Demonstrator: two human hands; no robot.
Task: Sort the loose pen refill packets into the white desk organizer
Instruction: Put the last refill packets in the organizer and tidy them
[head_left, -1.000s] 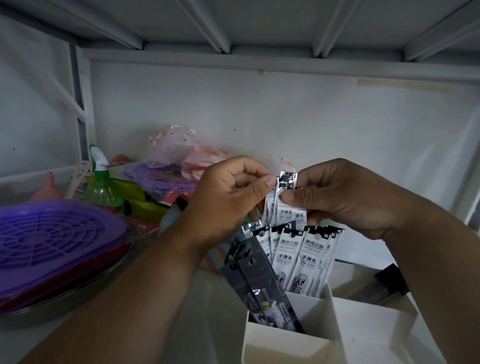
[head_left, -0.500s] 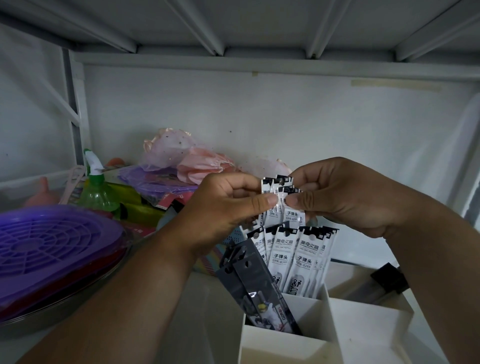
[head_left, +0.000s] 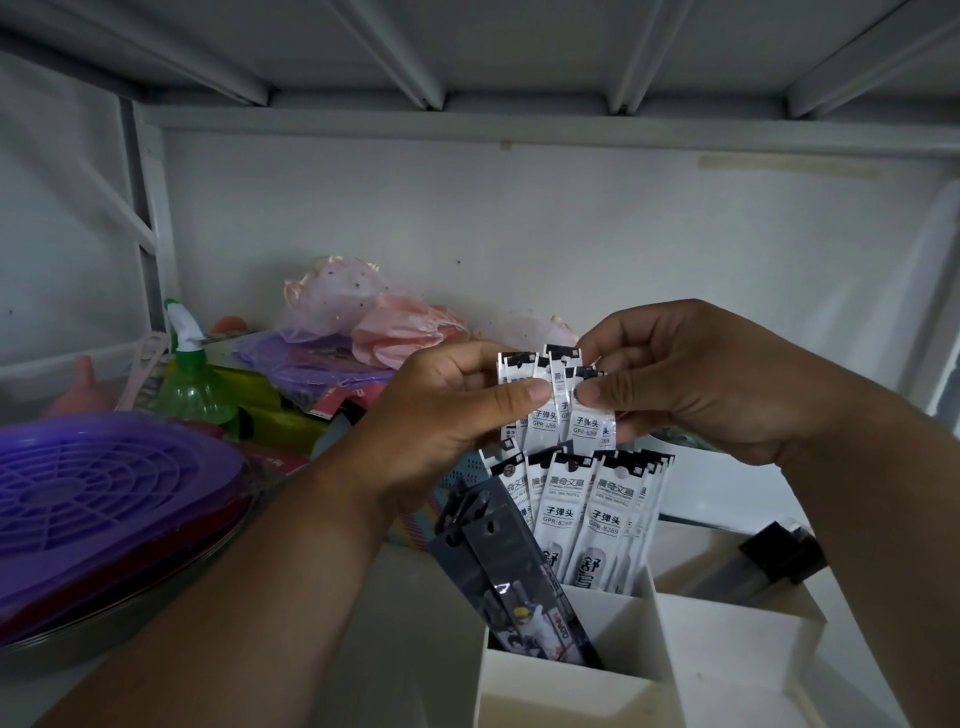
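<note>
Since the earlier frames, the small bunch of refill packets (head_left: 558, 402) had been fanned wider between the two hands and lowered a little toward the packets already standing below.

Nearest the camera, the white desk organizer (head_left: 561, 696) was seen at the lower right, split into compartments by thin white walls. A dark grey blister pack (head_left: 511, 577) was leaned in its front-left compartment, tilted to the left. Behind it, a row of white refill packets (head_left: 592, 514) was stood upright in the next compartment back, their black tops showing above the wall. A black object (head_left: 782, 556) was lying in a compartment further right; what it was could not be told.

Above the organizer, the held packets were pinched from both sides. The left hand (head_left: 441, 421) was curled with its thumb pressed on the front of the left packets; the right hand (head_left: 696, 384) was curled likewise, thumb on the right packets. Each grip was closed on the bunch, thumb tips nearly meeting.

To the left, a purple slotted tray (head_left: 93, 493) was resting on a metal dish. Further back, a green spray bottle (head_left: 192, 384) and pink gauzy bags (head_left: 363, 317) were set against the white wall.
</note>
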